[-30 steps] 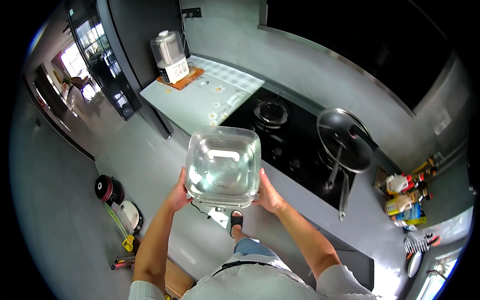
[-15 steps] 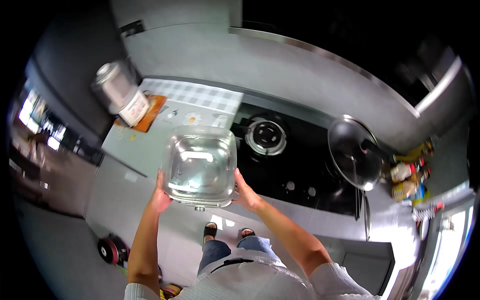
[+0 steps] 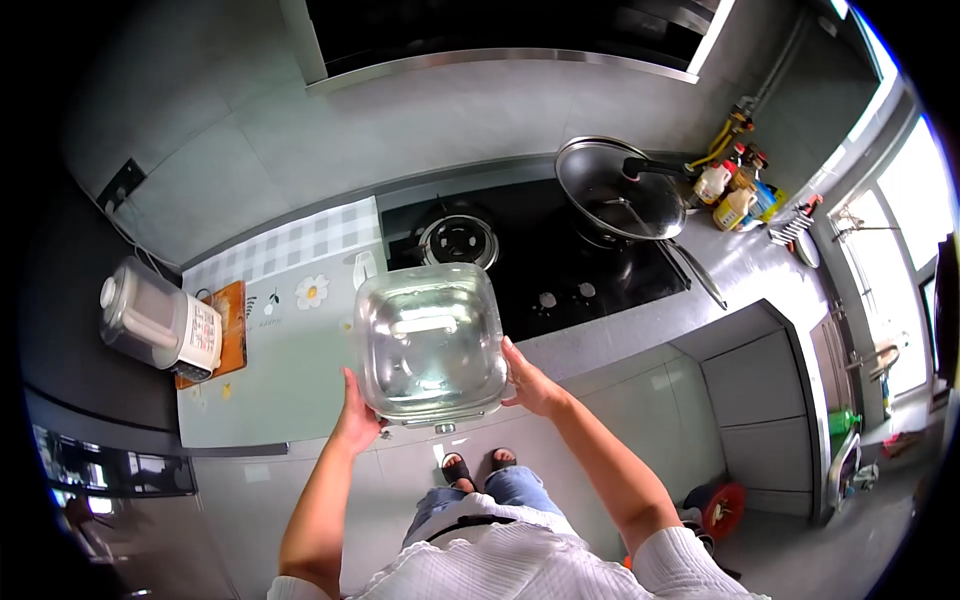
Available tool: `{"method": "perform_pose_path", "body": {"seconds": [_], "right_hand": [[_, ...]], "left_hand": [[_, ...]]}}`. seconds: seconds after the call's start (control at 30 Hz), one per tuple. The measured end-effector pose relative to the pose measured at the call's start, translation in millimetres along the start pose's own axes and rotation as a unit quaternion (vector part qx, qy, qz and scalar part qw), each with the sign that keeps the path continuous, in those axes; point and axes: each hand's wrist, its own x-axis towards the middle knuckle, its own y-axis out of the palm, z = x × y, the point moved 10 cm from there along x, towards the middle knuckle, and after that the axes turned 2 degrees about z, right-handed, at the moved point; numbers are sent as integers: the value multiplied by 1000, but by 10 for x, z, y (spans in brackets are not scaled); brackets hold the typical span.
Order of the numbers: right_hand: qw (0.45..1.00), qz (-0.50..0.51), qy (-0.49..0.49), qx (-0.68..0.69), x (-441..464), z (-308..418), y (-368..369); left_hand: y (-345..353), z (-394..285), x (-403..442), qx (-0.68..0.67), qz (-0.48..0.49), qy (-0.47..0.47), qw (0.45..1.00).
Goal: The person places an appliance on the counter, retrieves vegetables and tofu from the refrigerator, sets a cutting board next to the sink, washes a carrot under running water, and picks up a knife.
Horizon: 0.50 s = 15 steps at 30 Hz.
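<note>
A clear, square container [image 3: 430, 345] with rounded corners is held up in front of me, near the counter's front edge. My left hand [image 3: 357, 415] grips its lower left side, thumb pointing up along the wall. At the lower right side, my right hand [image 3: 532, 380] has hold of it too. A small silvery piece sticks out from its near edge. Light reflects off the surface, so I cannot tell whether anything is inside. Beyond it lies a pale counter mat [image 3: 270, 395] with flower prints.
On the left, a blender-like appliance [image 3: 165, 325] stands by an orange board [image 3: 232, 325]. A black gas hob [image 3: 530, 265] carries a lidded wok [image 3: 620, 190] at the right. Several bottles [image 3: 735, 205] stand in the right corner. A red bin [image 3: 722, 512] is on the floor.
My view has swung to the right, so more of the window side and right-hand counter shows. Both hands keep their hold on the container.
</note>
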Motion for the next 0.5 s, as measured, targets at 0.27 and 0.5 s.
{"method": "perform_pose_path", "body": {"seconds": [0.27,0.5], "right_hand": [[998,-50,-20,20,-320,-91,-254],[994,-109,-17,17,-583,-100,-390]], "left_hand": [[316,81,100,35,14,-13,999],[475,211,67,64,8,-14,998]]}}
